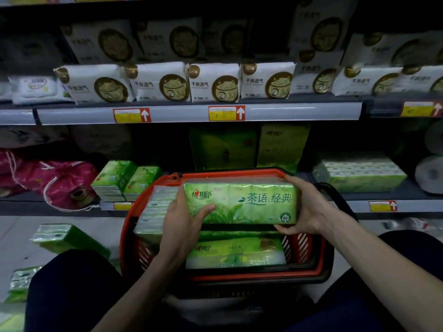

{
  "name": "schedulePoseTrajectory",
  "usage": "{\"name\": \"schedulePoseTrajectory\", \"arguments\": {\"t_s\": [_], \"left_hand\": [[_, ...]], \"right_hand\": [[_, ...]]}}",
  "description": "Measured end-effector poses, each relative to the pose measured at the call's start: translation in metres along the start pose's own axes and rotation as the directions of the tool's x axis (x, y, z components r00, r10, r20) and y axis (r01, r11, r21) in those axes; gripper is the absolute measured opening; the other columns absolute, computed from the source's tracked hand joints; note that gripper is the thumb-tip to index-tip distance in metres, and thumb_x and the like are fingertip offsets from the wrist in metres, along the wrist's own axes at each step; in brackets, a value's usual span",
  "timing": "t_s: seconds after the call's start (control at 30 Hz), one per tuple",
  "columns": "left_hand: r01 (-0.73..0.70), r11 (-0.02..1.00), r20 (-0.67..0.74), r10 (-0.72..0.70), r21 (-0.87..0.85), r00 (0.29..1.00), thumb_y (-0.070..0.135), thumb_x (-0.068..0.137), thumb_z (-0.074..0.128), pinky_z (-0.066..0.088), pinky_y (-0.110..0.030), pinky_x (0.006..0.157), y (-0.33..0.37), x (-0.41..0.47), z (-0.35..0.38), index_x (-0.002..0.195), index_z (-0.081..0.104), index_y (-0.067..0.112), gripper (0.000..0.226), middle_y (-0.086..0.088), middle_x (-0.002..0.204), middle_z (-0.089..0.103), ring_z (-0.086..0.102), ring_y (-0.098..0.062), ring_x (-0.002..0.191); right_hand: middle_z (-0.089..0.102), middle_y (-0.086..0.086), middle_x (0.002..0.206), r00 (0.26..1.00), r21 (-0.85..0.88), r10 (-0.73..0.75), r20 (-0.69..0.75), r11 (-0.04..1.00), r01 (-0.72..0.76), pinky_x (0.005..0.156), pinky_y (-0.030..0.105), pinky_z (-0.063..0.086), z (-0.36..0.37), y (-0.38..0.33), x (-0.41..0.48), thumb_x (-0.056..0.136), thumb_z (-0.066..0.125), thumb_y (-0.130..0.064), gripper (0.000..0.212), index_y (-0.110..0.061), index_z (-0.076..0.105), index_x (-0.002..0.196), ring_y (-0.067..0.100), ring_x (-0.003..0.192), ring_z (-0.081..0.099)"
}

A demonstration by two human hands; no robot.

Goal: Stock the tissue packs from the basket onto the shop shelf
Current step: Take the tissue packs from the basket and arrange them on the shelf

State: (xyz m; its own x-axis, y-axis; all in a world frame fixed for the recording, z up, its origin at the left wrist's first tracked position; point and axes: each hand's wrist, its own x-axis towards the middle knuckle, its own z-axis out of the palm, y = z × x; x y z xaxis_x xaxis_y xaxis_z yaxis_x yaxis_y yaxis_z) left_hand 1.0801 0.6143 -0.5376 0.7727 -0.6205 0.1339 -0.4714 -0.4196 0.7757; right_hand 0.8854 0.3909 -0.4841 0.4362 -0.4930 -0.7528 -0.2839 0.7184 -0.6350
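Observation:
A long green tissue pack [249, 203] with Chinese print is held flat-faced towards me above the red basket [309, 264]. My left hand [184, 219] grips its left end, thumb across the front. My right hand [304, 207] clasps its right end. More green packs lie inside the basket: one [235, 255] at the bottom, another stack [153, 212] leaning at its left wall. The lower shop shelf [407, 188] holds green tissue packs [124, 179] at the left and a pale green bundle [359, 173] at the right.
Taller green packages [247, 144] stand at the back of the lower shelf behind the basket. Pink drawstring bags [64, 183] fill its left part. White cat-print packs [213, 82] line the upper shelf. Loose green packs [60, 238] lie on the floor at the left. My knees frame the basket.

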Motion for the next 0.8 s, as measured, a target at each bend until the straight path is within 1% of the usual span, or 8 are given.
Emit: {"name": "schedulePoseTrajectory", "arguments": {"t_s": [0.1,0.23,0.4,0.5,0.57,0.63,0.7,0.8], "left_hand": [[0.011,1.000,0.009,-0.011,-0.015,1.000,0.087,0.074,0.061,0.061,-0.044,0.089,0.002,0.001,-0.001,0.149,0.036,0.031,0.097,0.005,0.119,0.071,0.069,-0.016,0.107],[0.020,1.000,-0.021,-0.021,-0.022,1.000,0.048,0.078,0.085,0.054,-0.009,0.076,0.009,-0.002,-0.010,0.137,0.048,0.022,0.074,0.023,0.097,0.064,0.063,0.017,0.088],[-0.040,0.994,-0.018,0.038,-0.102,0.999,0.071,0.061,0.084,0.056,-0.037,0.098,0.007,-0.002,-0.021,0.151,0.044,0.027,0.108,0.011,0.131,0.065,0.065,-0.010,0.115],[-0.024,0.958,-0.004,0.024,-0.284,1.000,0.070,0.078,0.072,0.041,-0.041,0.114,0.014,0.004,-0.025,0.154,0.041,0.038,0.088,0.013,0.156,0.046,0.046,-0.008,0.141],[0.115,0.839,0.080,-0.085,-0.531,0.993,0.072,0.085,0.064,0.038,-0.047,0.117,0.028,0.011,-0.027,0.152,0.045,0.044,0.075,0.013,0.158,0.045,0.044,-0.011,0.145],[0.329,0.576,0.253,-0.212,-0.748,0.944,0.067,0.096,0.052,0.049,-0.053,0.107,0.049,0.018,-0.029,0.144,0.057,0.031,0.060,-0.002,0.144,0.064,0.060,-0.025,0.133],[0.482,0.406,0.414,-0.248,-0.776,0.876,0.055,0.103,0.042,0.051,-0.052,0.106,0.071,0.020,-0.030,0.136,0.063,0.014,0.056,-0.015,0.131,0.071,0.067,-0.034,0.122],[0.608,0.339,0.545,-0.271,-0.718,0.794,0.046,0.103,0.048,0.042,-0.051,0.115,0.090,0.021,-0.028,0.137,0.062,0.005,0.055,-0.023,0.134,0.067,0.065,-0.039,0.125]], "right_hand": [[0.070,0.017,0.118,0.999,-0.016,-0.029,0.019,0.999,0.029,0.094,0.060,0.053,0.002,-0.001,-0.005,0.076,0.082,-0.046,0.046,-0.016,0.071,0.108,0.041,0.112,0.064],[0.071,0.018,0.119,0.997,-0.026,-0.062,0.036,0.998,0.063,0.094,0.061,0.055,-0.003,0.000,-0.006,0.081,0.078,-0.043,0.041,-0.016,0.071,0.111,0.041,0.112,0.066],[0.072,0.017,0.124,0.989,-0.020,-0.127,0.077,0.992,0.128,0.089,0.061,0.059,-0.014,0.000,-0.012,0.079,0.080,-0.044,0.047,-0.021,0.071,0.118,0.041,0.114,0.068],[0.073,0.015,0.123,0.970,0.014,-0.214,0.113,0.977,0.214,0.088,0.061,0.060,-0.022,-0.004,-0.020,0.083,0.078,-0.042,0.041,-0.022,0.073,0.119,0.040,0.114,0.069],[0.075,0.013,0.125,0.948,0.010,-0.283,0.149,0.959,0.285,0.091,0.062,0.059,-0.028,-0.011,-0.026,0.085,0.076,-0.042,0.040,-0.023,0.074,0.121,0.038,0.116,0.070],[0.075,0.012,0.125,0.931,0.005,-0.331,0.156,0.943,0.334,0.095,0.065,0.057,-0.033,-0.017,-0.030,0.084,0.075,-0.041,0.042,-0.023,0.073,0.123,0.037,0.118,0.069],[0.077,0.010,0.122,0.919,-0.004,-0.359,0.162,0.931,0.364,0.097,0.067,0.055,-0.042,-0.021,-0.032,0.078,0.077,-0.041,0.044,-0.024,0.075,0.119,0.036,0.118,0.069],[0.080,0.008,0.115,0.908,-0.028,-0.373,0.188,0.922,0.385,0.099,0.066,0.055,-0.053,-0.026,-0.038,0.078,0.076,-0.041,0.034,-0.027,0.080,0.108,0.034,0.117,0.070]]}}
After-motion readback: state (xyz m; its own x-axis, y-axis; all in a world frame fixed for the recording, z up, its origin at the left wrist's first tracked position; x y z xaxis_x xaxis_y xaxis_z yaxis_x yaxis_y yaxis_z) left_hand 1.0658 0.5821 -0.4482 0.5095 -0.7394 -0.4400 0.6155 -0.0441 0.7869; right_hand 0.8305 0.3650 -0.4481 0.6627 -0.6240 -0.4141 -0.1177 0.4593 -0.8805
